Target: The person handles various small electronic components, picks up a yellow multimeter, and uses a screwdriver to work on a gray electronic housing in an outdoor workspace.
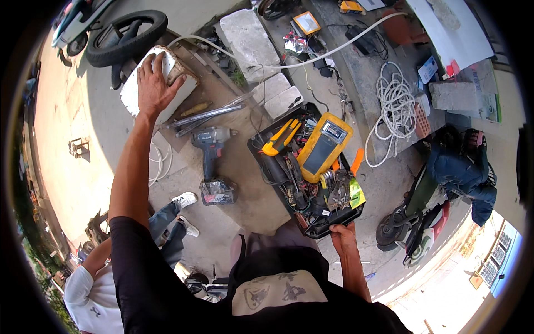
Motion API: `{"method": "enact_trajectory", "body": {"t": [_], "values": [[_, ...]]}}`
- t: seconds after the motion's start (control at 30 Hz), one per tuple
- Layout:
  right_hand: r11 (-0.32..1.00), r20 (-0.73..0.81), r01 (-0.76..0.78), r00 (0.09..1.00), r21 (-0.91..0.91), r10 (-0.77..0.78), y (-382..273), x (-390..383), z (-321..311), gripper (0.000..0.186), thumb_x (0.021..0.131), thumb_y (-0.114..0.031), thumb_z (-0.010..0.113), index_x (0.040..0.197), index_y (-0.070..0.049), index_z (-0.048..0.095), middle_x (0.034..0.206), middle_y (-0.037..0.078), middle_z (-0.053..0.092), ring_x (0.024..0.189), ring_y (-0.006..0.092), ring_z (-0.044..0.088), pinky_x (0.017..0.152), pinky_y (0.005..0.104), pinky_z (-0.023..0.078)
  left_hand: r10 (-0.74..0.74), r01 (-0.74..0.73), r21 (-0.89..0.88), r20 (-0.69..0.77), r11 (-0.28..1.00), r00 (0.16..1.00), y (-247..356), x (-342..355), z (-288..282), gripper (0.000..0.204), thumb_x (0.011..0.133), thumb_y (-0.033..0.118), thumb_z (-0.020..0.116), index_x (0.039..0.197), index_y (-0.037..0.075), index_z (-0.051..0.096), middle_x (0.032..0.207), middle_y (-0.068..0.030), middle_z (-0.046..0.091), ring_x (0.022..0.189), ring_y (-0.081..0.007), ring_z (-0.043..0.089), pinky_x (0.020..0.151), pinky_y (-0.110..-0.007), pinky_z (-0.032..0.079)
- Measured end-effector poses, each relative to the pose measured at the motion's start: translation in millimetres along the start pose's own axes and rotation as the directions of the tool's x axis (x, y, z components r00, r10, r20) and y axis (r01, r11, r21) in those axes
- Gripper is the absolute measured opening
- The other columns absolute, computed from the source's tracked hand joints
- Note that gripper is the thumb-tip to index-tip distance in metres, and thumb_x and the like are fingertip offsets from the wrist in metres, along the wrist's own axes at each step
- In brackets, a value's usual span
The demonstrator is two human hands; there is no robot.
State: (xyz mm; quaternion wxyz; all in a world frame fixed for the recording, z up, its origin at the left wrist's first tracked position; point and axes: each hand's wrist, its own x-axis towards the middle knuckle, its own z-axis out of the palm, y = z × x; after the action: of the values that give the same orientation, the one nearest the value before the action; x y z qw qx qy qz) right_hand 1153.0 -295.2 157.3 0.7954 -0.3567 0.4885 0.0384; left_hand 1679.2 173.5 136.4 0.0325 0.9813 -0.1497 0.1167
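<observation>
My left hand [156, 89] lies with fingers spread on a white box-like block [132, 92] with brownish edges. At its near corner, my right hand [343, 236] grips the rim of a black tool tray [317, 230], thumb on top. In the tray are a yellow multimeter [325, 147], yellow-handled cutters [282, 136], several screwdrivers, pliers and small parts in a jumble. Between my hands a cordless impact wrench [211, 161] rests on a brown board [245, 195], its battery toward me. Past it lie metal bars [214, 114] and a wooden-handled tool [196, 108].
Concrete blocks [250, 39] and a pale hose [334, 54] lie beyond. Coiled white rope [395, 106] sits right of the tray. A motorcycle wheel [127, 38] lies at the far left. Scooters [417, 217] stand at right. Another person in a white shirt [97, 295] is at lower left.
</observation>
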Motion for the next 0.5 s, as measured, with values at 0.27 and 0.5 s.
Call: {"method": "enact_trajectory", "body": {"t": [0.27,0.5], "values": [[0.92,0.118,-0.375,0.925,0.114,0.362,171.2,-39.3,14.0,0.046,0.093,0.011,0.072,0.134,-0.005,0.062,0.12,0.011,0.074,0.112,0.0284,0.074,0.103,0.0523,0.061,-0.135,0.088,-0.569,-0.041,0.818,0.99,98.9,-92.7,-45.2,0.071,0.093,0.03,0.083,0.152,0.004,0.055,0.157,-0.0233,0.05,0.148,-0.0425,0.048,0.123,-0.049,0.041],[0.898,0.126,-0.409,0.894,-0.165,0.43,177.8,-36.0,7.9,0.046,0.098,-0.008,0.082,0.134,0.001,0.054,0.132,0.014,0.069,0.124,0.0293,0.071,0.1,0.053,0.064,0.115,0.065,-0.677,0.217,0.733,0.969,249.6,-277.5,-108.8,0.089,0.077,0.028,0.094,0.151,0.001,0.053,0.158,-0.0218,0.051,0.147,-0.0442,0.049,0.123,-0.052,0.041]]}}
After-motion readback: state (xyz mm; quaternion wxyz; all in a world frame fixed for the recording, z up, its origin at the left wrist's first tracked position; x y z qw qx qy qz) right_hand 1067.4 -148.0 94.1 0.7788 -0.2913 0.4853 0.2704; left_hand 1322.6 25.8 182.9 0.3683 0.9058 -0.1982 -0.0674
